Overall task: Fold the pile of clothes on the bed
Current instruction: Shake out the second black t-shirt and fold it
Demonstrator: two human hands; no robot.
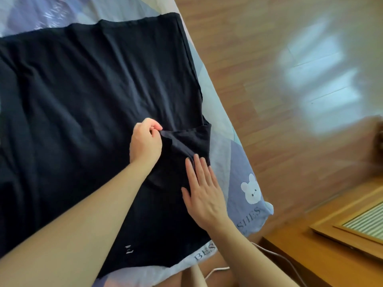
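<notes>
A large black T-shirt (83, 96) lies spread flat across the bed (238, 168). Its right sleeve (190, 139) is turned inward over the body of the shirt. My left hand (145, 141) pinches the edge of that sleeve between thumb and fingers. Just below and to the right, my right hand (204, 189) rests flat on the shirt near its right edge, fingers straight and pointing up the bed. A small white mark (129, 249) shows near the shirt's lower hem.
The bed sheet is pale blue and lilac with a white bear print (251, 190) and lettering. To the right is wooden floor (290, 59). A wooden bedside cabinet (323, 255) stands at lower right, with a white cable (219, 269) beside it.
</notes>
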